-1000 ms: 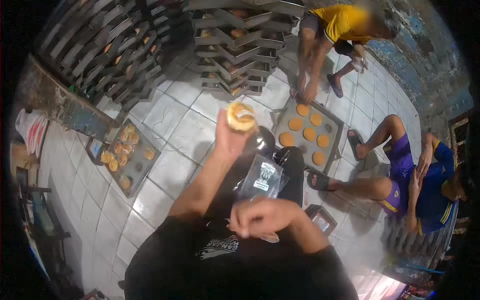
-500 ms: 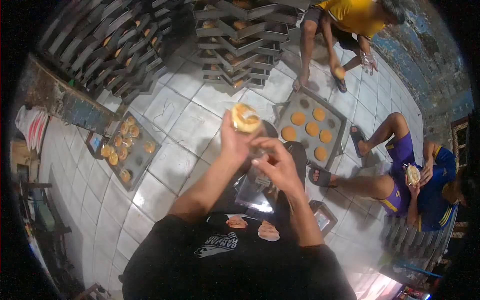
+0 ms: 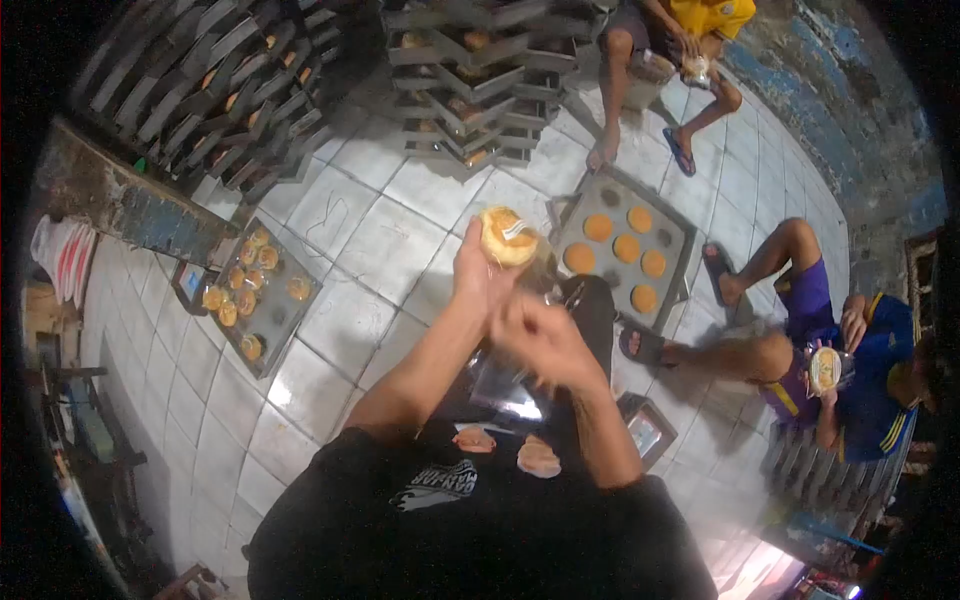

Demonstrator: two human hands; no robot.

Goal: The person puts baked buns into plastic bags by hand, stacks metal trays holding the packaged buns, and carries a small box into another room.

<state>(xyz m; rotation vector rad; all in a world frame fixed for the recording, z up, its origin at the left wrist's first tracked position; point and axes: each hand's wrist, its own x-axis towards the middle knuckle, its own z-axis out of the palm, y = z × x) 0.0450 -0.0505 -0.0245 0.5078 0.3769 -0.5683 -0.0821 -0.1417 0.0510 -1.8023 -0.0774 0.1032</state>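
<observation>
My left hand (image 3: 481, 272) holds a round bun (image 3: 508, 237) in clear plastic, with a white label on its top. Just below and to the right is my right hand (image 3: 540, 335), blurred by motion, its fingers bent near the lower end of the wrap; whether it grips anything is hidden by the blur. A shiny stack of clear plastic bags (image 3: 506, 388) lies on my lap beneath my hands. To the right of the bun, a metal tray (image 3: 607, 278) on the floor carries several plain round buns (image 3: 626, 248).
At the left, another tray (image 3: 276, 322) holds several wrapped buns (image 3: 245, 300). Stacked metal trays (image 3: 470, 90) stand ahead. A co-worker in yellow (image 3: 712, 15) holds a wrapped bun (image 3: 697, 70); a co-worker in blue (image 3: 872, 385) holds another (image 3: 825, 369). A small box (image 3: 645, 433) sits at my right.
My right hand rose from my lap to beside the bun, then moved slightly down. The co-worker in yellow took a bun from the tray. A bun has appeared in the other co-worker's hand.
</observation>
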